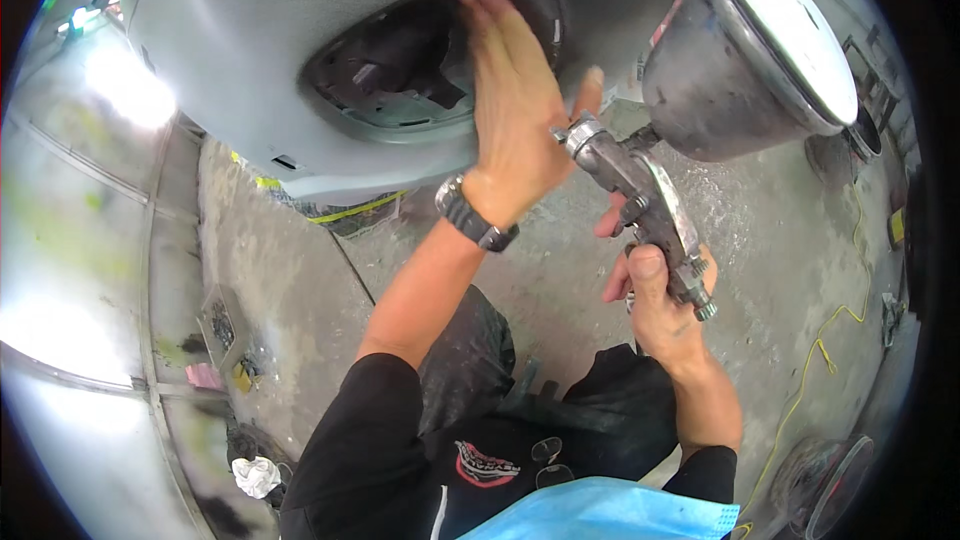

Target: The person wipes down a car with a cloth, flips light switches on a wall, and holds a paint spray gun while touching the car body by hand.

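Concrete floor, stained wall, here's one grey bumper: left hand flat, thumb out, over its opening; right hand grips one spray gun (single cup).

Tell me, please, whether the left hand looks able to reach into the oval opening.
Probably yes: the left hand overlaps the oval opening in view, and the spray gun sits to the hand's right.

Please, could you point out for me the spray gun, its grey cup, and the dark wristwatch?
Spray gun (652,204): head view, on the middle of its body.
Grey cup (722,75): head view, on its outer side wall.
Dark wristwatch (474,219): head view, on its band.
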### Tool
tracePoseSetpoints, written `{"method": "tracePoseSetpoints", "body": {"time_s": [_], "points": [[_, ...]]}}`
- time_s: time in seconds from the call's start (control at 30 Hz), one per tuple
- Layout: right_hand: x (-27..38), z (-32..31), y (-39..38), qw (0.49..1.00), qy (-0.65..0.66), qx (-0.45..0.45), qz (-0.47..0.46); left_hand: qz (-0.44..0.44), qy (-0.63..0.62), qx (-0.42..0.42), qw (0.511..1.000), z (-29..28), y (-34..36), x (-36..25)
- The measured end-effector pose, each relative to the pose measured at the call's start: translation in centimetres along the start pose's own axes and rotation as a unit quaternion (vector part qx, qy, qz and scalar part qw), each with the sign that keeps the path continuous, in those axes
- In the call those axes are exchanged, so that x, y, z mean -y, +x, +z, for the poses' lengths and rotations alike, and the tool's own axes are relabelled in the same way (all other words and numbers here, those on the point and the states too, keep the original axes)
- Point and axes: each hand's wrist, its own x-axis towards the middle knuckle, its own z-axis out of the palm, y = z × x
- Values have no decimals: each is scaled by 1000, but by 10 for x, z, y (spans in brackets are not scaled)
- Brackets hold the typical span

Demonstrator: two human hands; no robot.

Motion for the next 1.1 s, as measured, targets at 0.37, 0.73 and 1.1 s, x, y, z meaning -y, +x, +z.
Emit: {"method": "tracePoseSetpoints", "body": {"time_s": [0.37, 0.73, 1.1], "points": [[2, -3, -2, 1000, -2, 15, -14, 55, 172, 211, 961, -59, -35, -6], [3, -16, 7, 998, 25, 40, 31, 69, 119, 232, 963, -124, -40, -11], [56, -89, 5, 993, -66, -94, 34, 78, -241, 650, 717, -59, -81, -20]]}}
